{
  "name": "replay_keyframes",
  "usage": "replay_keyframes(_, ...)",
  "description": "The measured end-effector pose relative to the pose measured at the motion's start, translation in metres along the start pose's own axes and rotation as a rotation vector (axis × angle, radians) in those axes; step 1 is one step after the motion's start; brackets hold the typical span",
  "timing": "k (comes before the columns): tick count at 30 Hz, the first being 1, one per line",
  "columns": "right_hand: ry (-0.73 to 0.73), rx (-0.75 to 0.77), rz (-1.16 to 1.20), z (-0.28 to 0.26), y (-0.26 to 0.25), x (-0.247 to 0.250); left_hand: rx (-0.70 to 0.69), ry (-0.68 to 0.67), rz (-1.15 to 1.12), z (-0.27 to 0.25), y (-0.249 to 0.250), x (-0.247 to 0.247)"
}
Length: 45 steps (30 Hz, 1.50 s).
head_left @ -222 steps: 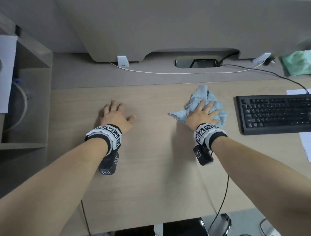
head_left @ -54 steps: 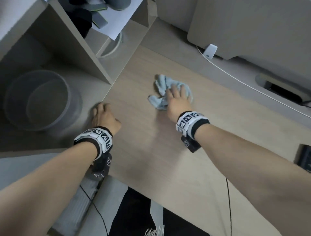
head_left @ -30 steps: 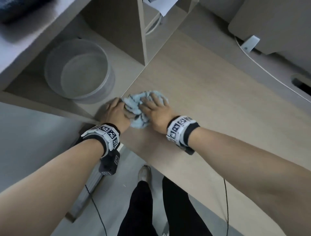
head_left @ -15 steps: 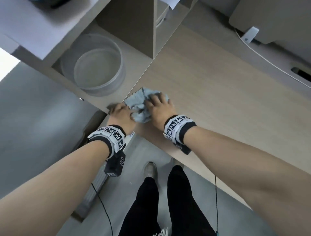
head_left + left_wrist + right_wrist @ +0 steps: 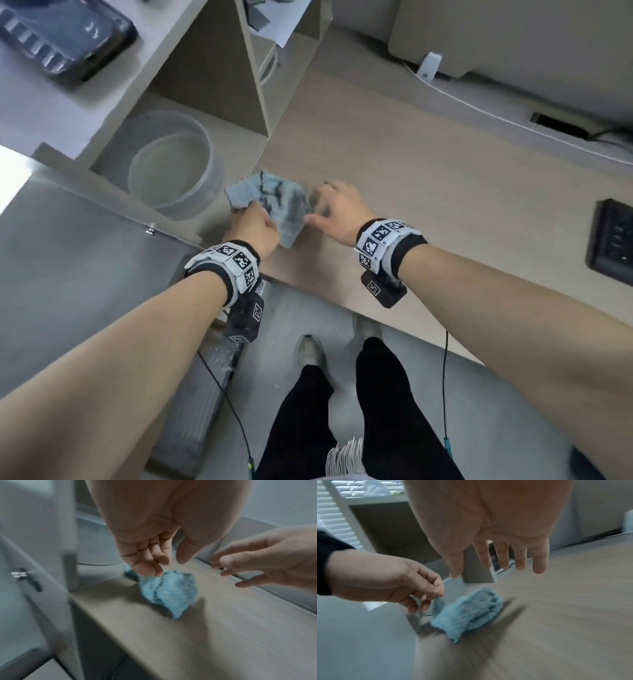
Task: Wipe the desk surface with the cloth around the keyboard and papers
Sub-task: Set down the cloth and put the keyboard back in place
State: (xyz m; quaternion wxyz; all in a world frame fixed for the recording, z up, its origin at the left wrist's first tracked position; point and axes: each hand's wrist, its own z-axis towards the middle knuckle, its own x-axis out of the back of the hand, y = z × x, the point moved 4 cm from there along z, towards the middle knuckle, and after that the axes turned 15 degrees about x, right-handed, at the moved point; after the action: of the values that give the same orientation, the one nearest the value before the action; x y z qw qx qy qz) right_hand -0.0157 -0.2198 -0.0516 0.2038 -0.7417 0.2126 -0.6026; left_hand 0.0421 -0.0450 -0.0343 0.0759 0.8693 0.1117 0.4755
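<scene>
Two hands had been pressed together on the crumpled light-blue terry cloth (image 5: 274,202) half a second earlier; by this moment the right hand (image 5: 337,214) had let go and drawn off toward 3 o'clock, its fingers (image 5: 520,562) spread and straight above the wood, touching nothing. The left hand (image 5: 253,228) held the cloth alone, pinching one edge between thumb and curled fingers (image 5: 147,568), so the bundle hung from them and brushed the surface. The head view had also swung, bringing a corner of the black keyboard (image 5: 613,240) in at 3 o'clock.

That one cloth sat at the near left corner of the pale wood-grain surface (image 5: 445,192), just beside the edge where the open shelf unit (image 5: 253,68) began. One round translucent plastic container (image 5: 171,164) stood in the lower shelf bay at 10 o'clock of the cloth, close to it. One dark flat device (image 5: 61,34) lay on the shelf top at 11 o'clock. One white cable (image 5: 513,123) ran along the back strip at 1 o'clock, beside one small white tab (image 5: 428,66). Both wrist views were smeared with motion blur.
</scene>
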Motion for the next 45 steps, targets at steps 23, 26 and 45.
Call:
replay_keyframes(23, 0.775, -1.247, 0.264, -0.56, 0.492, 0.218, -0.242, -0.389, 0.101, -0.232, 0.487, -0.331)
replay_keyframes(26, 0.779, -1.327, 0.239, -0.603, 0.533, 0.222, -0.172, -0.329, 0.098, -0.239, 0.522, -0.357)
replay_keyframes(45, 0.685, -1.413, 0.291, -0.616, 0.593, 0.233, 0.024, -0.202, 0.075, -0.219, 0.552, -0.369)
